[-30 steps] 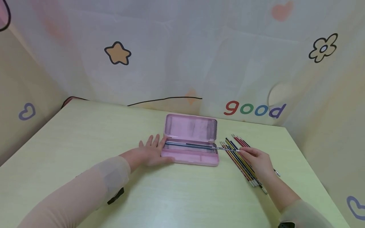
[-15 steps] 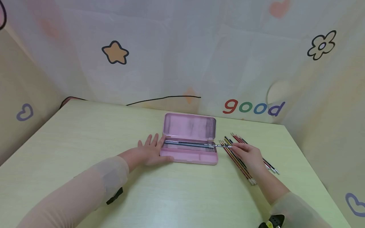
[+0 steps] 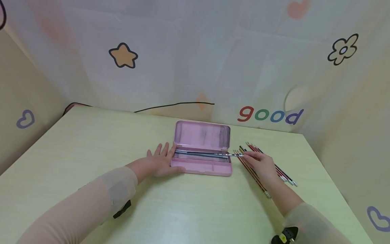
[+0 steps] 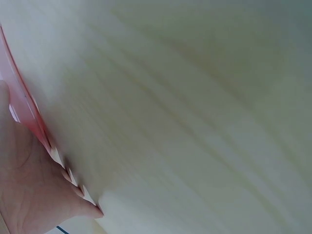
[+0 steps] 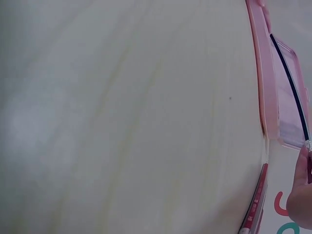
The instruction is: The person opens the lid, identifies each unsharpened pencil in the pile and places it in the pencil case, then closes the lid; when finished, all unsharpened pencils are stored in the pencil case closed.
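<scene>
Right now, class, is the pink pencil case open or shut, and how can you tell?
Open: the pink pencil case has its lid tilted back, so its inside shows, with a dark pencil extending across it.

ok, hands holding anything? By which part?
The right hand pinches a dark pencil by the end jutting past the pink case; the left hand, fingers spread, grips nothing.
</scene>
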Available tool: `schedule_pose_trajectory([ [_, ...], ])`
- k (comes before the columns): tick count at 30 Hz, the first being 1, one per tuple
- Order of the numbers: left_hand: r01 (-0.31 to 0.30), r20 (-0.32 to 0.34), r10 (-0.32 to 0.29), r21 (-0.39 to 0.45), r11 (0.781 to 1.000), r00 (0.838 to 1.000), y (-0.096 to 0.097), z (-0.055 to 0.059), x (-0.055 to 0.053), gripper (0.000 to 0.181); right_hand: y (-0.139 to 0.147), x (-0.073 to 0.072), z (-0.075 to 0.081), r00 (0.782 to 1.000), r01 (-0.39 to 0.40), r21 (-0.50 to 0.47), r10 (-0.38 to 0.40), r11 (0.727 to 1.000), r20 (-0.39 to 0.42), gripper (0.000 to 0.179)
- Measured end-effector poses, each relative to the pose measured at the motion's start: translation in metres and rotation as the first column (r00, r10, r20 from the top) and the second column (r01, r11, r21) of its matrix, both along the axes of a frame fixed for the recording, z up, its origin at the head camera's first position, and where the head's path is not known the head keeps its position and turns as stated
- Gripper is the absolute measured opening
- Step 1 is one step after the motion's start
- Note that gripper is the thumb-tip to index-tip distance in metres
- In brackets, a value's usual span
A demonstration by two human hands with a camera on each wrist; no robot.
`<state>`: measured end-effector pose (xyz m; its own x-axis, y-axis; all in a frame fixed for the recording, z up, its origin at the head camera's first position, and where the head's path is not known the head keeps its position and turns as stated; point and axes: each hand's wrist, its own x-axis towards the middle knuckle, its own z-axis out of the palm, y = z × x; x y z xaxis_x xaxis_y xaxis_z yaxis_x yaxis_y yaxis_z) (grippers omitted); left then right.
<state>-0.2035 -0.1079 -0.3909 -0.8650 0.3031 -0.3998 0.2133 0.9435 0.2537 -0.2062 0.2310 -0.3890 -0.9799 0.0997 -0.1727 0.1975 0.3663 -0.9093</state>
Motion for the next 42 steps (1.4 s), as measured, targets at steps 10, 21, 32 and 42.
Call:
schedule_pose_trajectory([
  [10,-0.012,-0.007,0.012,0.008,1.000,1.000,-0.003,-0.003,-0.001,0.101,-0.018,-0.007,-0.001,1.000,-0.019,0.023,0.019,1.000,-0.007,0.036],
  [21,-0.014,-0.004,0.014,0.015,1.000,1.000,-0.004,-0.005,-0.002,0.105,-0.029,-0.011,-0.004,0.999,-0.031,-0.042,0.030,0.999,-0.019,0.033],
  [32,0.000,-0.008,0.000,0.013,1.000,1.000,0.000,-0.004,0.001,0.102,-0.035,-0.011,-0.005,0.999,-0.047,-0.034,0.047,0.998,-0.016,0.031],
  [42,0.001,-0.011,-0.001,0.006,1.000,1.000,0.001,-0.001,0.001,0.102,-0.040,-0.012,0.001,0.992,-0.124,0.120,0.127,0.985,-0.018,0.024],
])
